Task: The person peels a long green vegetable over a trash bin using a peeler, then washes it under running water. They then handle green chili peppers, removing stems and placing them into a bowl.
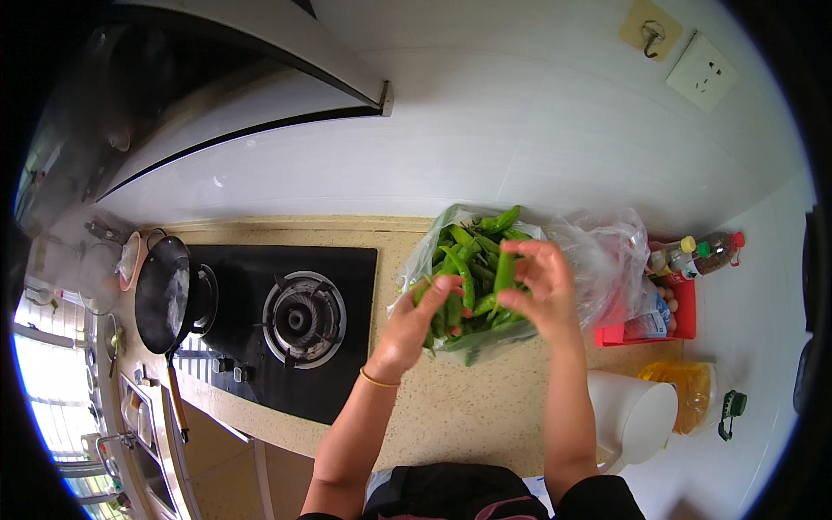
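A thin clear plastic bag (pixel 510 338) full of long green chili peppers (pixel 472 243) lies spread on the counter in front of me. Above its right side, my right hand (pixel 550 290) pinches one green chili pepper (pixel 504 272) upright between thumb and fingers. At the bag's left edge, my left hand (pixel 407 334) is curled around green chili peppers (pixel 453 310), partly hidden by its fingers. A thin yellowish band circles my left wrist.
Left stands a black gas stove (pixel 251 277) with a bare burner (pixel 298 321) and a steaming wok (pixel 156 295). On the right are a crumpled plastic bag (pixel 598 260), red box (pixel 685 312) with eggs, bottles (pixel 715 253), white container (pixel 637 416) and oil jug (pixel 685 390).
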Motion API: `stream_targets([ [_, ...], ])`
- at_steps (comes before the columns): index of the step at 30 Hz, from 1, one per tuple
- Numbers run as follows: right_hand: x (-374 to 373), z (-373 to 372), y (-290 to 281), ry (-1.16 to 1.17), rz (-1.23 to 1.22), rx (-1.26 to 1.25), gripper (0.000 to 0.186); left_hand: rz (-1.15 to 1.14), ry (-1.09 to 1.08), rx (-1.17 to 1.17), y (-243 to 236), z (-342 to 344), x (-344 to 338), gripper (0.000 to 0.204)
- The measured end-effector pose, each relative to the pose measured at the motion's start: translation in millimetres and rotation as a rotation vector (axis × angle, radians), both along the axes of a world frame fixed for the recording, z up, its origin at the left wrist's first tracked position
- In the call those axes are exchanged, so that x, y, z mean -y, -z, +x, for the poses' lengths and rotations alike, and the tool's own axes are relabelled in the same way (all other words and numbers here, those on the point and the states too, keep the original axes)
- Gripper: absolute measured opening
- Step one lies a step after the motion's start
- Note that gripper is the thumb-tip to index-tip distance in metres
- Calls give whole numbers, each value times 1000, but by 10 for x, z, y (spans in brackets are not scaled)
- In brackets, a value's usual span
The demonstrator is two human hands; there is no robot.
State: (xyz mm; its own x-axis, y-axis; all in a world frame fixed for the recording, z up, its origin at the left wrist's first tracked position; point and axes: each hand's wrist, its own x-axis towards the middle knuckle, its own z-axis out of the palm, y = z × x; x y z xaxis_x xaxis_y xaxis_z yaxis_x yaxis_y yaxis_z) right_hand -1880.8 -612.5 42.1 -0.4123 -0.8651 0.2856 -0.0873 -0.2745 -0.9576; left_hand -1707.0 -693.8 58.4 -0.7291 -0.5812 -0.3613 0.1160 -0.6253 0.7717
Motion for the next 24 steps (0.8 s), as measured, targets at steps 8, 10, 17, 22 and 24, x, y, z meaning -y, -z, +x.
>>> stream_targets([
  [8,-73,55,-114,-56,162,-65,65,353,67,-165,182,191,-292,28],
  [10,50,-197,143,64,339,-823,38,461,15,-271,199,316,-337,20],
  [17,255,-105,464,148,494,-1130,12,542,-88,-438,209,411,-331,12],
  [22,17,-231,302,225,200,203,9,609,-84,-463,163,347,-379,30],
  [24,-120,-217,292,230,115,353,11,639,-45,-456,134,255,-409,37],
])
